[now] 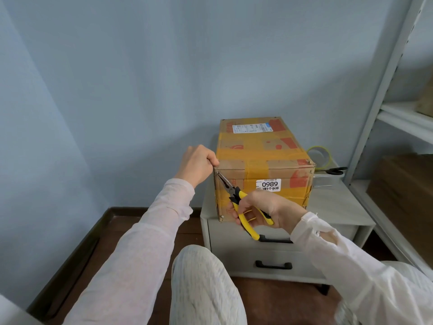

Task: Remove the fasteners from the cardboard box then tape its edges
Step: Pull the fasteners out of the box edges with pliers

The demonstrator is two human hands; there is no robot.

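A taped cardboard box (264, 151) with a white "0989" label stands on a low white drawer cabinet (337, 212). Small metal fasteners show at its front corners, one at the lower left (222, 216). My right hand (264, 211) grips yellow-and-black long-nose pliers (236, 200), whose jaw tips point up at the box's upper left front corner. My left hand (198, 164) is curled against that same corner, fingertips at the top edge. A roll of clear tape (319, 157) stands behind the box on the right.
Black-handled scissors (334, 170) lie on a clear container (324, 180) right of the box. A white metal shelf rack (384, 95) stands at the right with brown boxes on it. The blue wall is close behind. My knees are in front of the cabinet, on dark wooden floor.
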